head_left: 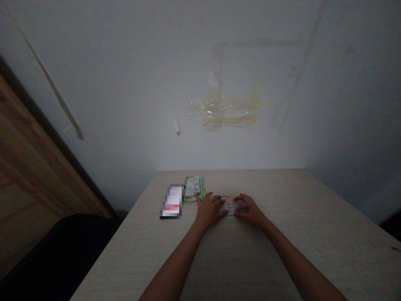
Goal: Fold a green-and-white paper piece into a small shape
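- printed card [228,205] flat on table [269,180], between left hand [208,211] and right hand [251,211]; likely being aligned;
- left spread, fingers over its edge; right half-curled beside it — grip unclear;
- next probably wants light touch

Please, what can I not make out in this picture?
Head view:
Phone: screen pixelated, unreadable.
Small printed item: print too small; left side partly behind the left hand.
Right hand: whether it touches that item is too small to tell.
Green packet: partly hidden by the left hand.
Dark object, lower left: cut off by picture edge.
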A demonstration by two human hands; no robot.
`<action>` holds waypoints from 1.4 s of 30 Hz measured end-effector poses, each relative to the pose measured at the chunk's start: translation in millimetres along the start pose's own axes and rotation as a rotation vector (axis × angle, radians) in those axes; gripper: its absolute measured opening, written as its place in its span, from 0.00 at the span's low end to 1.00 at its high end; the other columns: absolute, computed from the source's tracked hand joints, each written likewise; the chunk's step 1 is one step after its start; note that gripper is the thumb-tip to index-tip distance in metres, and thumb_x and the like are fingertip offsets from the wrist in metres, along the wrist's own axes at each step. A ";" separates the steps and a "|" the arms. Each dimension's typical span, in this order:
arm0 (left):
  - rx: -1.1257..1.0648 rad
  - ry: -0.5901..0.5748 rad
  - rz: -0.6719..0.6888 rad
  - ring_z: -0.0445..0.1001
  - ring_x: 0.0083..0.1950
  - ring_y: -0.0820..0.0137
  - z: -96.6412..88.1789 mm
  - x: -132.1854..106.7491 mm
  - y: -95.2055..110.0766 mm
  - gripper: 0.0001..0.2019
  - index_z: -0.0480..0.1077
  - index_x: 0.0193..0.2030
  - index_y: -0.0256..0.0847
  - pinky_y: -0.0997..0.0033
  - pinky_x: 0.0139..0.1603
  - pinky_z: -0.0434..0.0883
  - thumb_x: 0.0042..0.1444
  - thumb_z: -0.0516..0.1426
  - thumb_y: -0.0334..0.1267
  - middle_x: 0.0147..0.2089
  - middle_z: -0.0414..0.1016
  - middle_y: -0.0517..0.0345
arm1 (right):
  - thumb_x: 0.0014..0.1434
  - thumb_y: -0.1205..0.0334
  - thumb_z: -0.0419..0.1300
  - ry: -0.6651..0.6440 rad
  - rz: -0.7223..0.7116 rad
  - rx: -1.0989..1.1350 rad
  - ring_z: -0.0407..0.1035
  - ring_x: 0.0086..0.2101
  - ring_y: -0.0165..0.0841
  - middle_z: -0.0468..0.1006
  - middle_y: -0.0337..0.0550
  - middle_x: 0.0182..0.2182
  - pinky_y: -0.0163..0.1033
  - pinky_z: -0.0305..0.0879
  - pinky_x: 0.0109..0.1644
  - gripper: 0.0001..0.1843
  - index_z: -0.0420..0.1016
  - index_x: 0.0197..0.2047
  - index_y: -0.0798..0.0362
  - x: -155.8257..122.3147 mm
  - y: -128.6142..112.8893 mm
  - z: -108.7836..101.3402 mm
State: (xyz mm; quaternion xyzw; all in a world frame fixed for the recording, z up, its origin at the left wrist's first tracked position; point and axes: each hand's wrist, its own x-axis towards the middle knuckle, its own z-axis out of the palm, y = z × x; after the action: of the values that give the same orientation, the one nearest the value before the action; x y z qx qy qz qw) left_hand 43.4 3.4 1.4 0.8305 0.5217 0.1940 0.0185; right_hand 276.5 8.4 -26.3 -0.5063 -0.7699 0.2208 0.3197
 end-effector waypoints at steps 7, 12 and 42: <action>0.007 -0.004 0.007 0.56 0.67 0.51 0.9 -0.3 -1.4 0.20 0.69 0.55 0.64 0.21 0.62 0.29 0.55 0.56 0.58 0.60 0.71 0.63 | 0.50 0.58 0.66 0.069 0.005 -0.042 0.58 0.59 0.44 0.72 0.46 0.54 0.52 0.50 0.66 0.04 0.82 0.29 0.47 1.0 -1.9 3.0; 0.004 -0.002 0.004 0.55 0.67 0.50 -0.6 -0.1 -0.8 0.20 0.69 0.55 0.65 0.22 0.62 0.28 0.55 0.55 0.58 0.60 0.71 0.64 | 0.50 0.57 0.66 0.073 -0.005 -0.066 0.58 0.59 0.44 0.71 0.46 0.55 0.53 0.49 0.66 0.05 0.82 0.29 0.47 2.2 -1.8 4.6; -0.019 -0.009 0.016 0.55 0.67 0.49 0.2 1.0 -2.3 0.21 0.68 0.56 0.65 0.21 0.61 0.27 0.55 0.56 0.58 0.60 0.71 0.64 | 0.53 0.54 0.64 0.258 0.143 -0.228 0.64 0.53 0.41 0.75 0.43 0.49 0.46 0.57 0.59 0.07 0.83 0.34 0.43 56.2 8.5 15.9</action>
State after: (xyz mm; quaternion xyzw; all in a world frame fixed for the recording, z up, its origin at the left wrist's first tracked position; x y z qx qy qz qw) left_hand 41.9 5.4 1.0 0.8353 0.5132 0.1952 0.0270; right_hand 254.7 63.3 -28.0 -0.6169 -0.7045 0.0876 0.3397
